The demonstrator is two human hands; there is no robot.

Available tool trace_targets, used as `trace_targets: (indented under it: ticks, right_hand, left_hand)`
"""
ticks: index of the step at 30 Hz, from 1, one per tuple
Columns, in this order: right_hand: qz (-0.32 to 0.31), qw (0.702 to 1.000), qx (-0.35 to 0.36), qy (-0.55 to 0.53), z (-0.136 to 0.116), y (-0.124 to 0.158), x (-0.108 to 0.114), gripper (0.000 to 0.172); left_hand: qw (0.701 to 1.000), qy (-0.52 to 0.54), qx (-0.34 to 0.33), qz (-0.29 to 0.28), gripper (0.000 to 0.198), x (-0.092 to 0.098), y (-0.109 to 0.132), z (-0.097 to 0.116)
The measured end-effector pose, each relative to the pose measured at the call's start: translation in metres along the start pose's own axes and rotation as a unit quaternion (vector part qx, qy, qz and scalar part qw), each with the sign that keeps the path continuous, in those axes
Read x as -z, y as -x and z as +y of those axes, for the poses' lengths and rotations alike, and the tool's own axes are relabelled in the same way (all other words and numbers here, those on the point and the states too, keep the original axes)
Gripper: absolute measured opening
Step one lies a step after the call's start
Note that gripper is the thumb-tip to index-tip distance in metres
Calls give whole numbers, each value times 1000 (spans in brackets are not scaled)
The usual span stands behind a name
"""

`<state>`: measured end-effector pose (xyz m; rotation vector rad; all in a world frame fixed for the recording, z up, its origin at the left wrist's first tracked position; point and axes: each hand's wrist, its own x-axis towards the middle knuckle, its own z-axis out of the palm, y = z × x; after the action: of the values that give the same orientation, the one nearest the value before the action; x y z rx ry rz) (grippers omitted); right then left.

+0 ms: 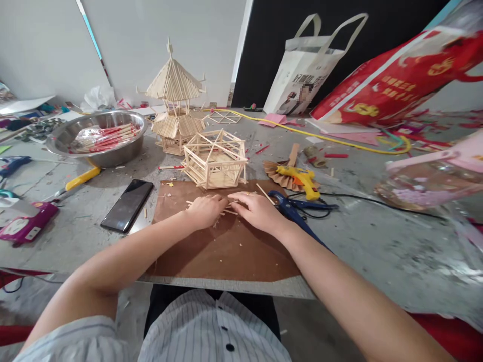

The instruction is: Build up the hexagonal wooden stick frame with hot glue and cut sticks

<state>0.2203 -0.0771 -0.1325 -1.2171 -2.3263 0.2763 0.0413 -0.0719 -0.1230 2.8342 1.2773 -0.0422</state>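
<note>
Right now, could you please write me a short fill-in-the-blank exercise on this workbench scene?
The left hand and right hand touch thin wooden ____.
The black phone lies to the ____ of the brown mat.
The glue gun beyond the right hand is ____.
The model tower has ____ roofs.
Missing words: sticks; left; yellow; two.

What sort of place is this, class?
Probably a craft workspace, judging by the pale, tiered wooden-stick pagoda model, yellow pistol-shaped glue gun and brown rectangular mat dotted with scraps.
</note>
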Motion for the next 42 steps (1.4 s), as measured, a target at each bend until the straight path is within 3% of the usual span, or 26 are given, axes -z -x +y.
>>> trace_targets:
  ticks: [3,7,15,20,23,28,37,42]
  right_hand:
    - [40,999,-5,3,7,9,3,29]
    - [70,997,-20,35,15,16,11,26]
    - [180,977,-105,43,41,24,39,23]
    - [202,968,-129,68,46,23,37,23]
    - [176,978,-93,62,37,20,23,22]
    - [80,995,-18,59,21,18,1,23]
    - [-8,996,49,76,19,18,-3,35]
    - [-36,992,67,96,18,17,-3,15]
  left_hand:
    - [999,13,13,38,33,0,-7,4]
    - [998,15,24,54,46,4,4,-1]
    - [995,40,74,59,30,3,27,-16]
    - [995,15,68,77,29,-2,28,-18]
    - [994,8,52,99,30,-6,27,-17]
    - [992,10,34,121,33,-10,27,-15]
    - [993,6,10,118,29,-10,28,-15]
    - [994,-14,2,105,26,-9,27,-16]
